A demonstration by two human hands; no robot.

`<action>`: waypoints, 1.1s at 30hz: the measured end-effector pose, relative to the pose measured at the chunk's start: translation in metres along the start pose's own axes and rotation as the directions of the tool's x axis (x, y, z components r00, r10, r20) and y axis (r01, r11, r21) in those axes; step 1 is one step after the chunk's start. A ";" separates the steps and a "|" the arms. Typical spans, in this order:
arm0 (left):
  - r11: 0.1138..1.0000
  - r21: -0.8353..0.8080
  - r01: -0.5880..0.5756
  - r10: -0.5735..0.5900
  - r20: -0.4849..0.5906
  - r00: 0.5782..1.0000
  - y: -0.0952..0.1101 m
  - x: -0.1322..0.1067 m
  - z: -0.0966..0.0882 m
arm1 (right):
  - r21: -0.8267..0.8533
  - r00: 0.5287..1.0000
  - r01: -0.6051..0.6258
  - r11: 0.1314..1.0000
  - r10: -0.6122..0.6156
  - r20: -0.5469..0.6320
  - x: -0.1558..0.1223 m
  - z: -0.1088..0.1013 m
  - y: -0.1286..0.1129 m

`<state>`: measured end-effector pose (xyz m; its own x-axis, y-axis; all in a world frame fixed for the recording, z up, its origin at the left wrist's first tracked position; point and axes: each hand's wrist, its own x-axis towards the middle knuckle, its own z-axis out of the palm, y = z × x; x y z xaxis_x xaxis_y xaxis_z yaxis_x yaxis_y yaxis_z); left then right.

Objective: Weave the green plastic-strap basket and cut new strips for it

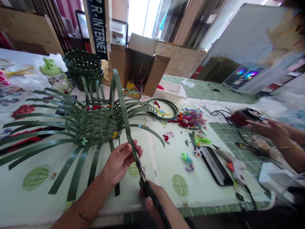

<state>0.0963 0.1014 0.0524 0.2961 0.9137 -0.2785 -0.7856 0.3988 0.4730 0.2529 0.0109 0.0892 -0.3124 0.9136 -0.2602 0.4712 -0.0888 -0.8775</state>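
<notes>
In front of me lies a half-woven green basket (98,122), its flat strips fanning out on all sides. One long green strip (124,109) arches up from it and comes down toward me. My left hand (122,157) pinches that strip near its lower end. Black-handled scissors (149,190) are gripped in my right hand (157,197). Their blades meet the strip just below my left fingers; I cannot tell whether they have cut into it. Small coloured twist pieces, such as a yellow one (115,135), sit among the weave.
A finished dark basket (82,68), a lidded jar (53,74) and an open cardboard box (150,76) stand at the back. To the right are a strip coil (175,111), pipe-cleaner bits (188,160), a black tray (215,167) and a glue gun (234,168). Another person's hands (274,130) are at far right.
</notes>
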 end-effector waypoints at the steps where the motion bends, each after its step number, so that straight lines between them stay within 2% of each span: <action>1: 1.000 0.014 0.005 -0.006 0.012 1.000 0.000 0.000 0.000 | 0.013 1.000 -0.012 1.000 0.012 -0.008 -0.001 0.000 -0.001; 8: 0.999 0.039 -0.005 0.004 0.026 1.000 0.002 -0.001 -0.001 | 0.115 0.995 -0.063 0.991 0.071 -0.068 -0.001 0.008 0.006; 13: 1.000 0.021 0.000 -0.001 0.038 0.999 0.003 -0.002 0.001 | 0.172 0.998 -0.055 0.984 0.046 0.051 0.011 0.015 0.028; 17: 1.000 0.027 0.002 -0.003 0.056 0.998 0.002 -0.001 -0.002 | 0.223 0.998 -0.053 0.973 0.047 0.032 0.017 0.022 0.039; 27: 0.998 0.060 0.018 -0.022 0.064 0.998 0.001 0.000 -0.002 | 0.317 0.999 -0.032 0.948 0.027 0.019 0.010 0.030 0.046; 33: 0.993 0.110 0.033 -0.046 0.118 0.992 -0.003 -0.003 -0.005 | 0.337 0.999 -0.039 0.941 0.026 0.041 0.008 0.026 0.036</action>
<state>0.0952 0.0967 0.0481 0.3939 0.8972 -0.1998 -0.7107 0.4351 0.5528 0.2455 0.0052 0.0454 -0.3338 0.8937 -0.2997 0.1772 -0.2527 -0.9512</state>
